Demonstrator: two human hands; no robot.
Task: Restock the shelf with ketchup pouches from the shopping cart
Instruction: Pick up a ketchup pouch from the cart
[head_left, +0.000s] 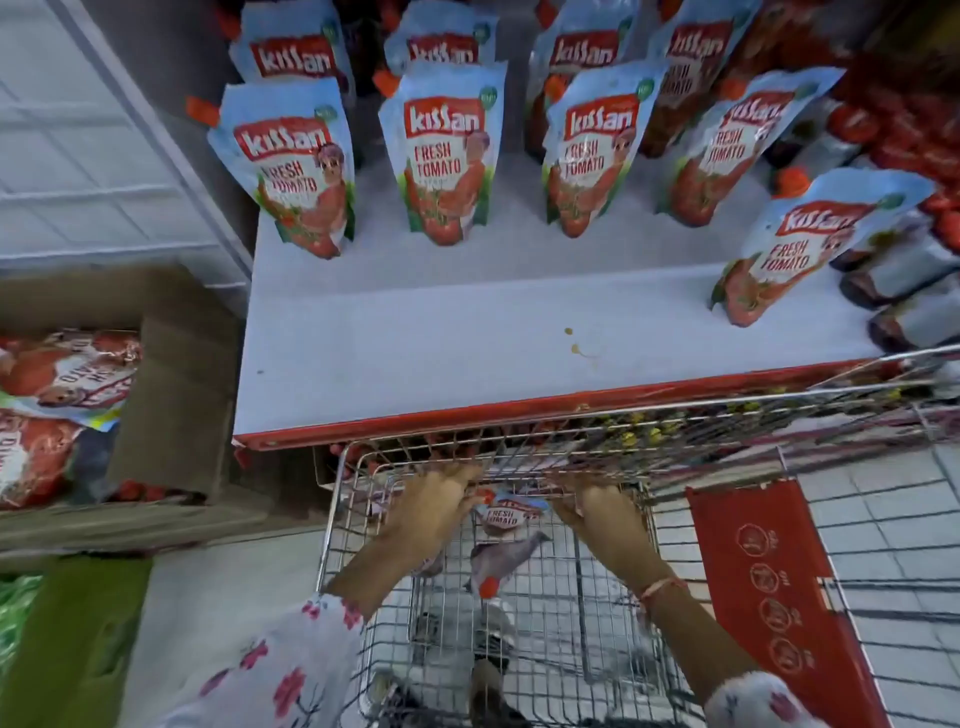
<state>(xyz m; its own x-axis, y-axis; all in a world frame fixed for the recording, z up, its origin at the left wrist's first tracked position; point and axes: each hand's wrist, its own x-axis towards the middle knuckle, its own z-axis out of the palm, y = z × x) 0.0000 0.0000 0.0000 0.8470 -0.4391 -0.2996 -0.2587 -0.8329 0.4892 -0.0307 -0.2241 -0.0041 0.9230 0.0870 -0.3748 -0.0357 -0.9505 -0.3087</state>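
Both my hands reach down into the wire shopping cart. Between them is a Kissan ketchup pouch with "Fresh Tomato" on its face. My left hand grips it at the orange cap end, and my right hand holds its right edge. A second pouch lies face down on the cart floor just below. Several pouches stand upright in rows at the back of the white shelf, and a single pouch stands further forward on the right.
An open cardboard box with more pouches sits on the left. Dark bottles lie at the shelf's right end. A red panel hangs on the cart's right. The cart's front presses under the shelf's red edge.
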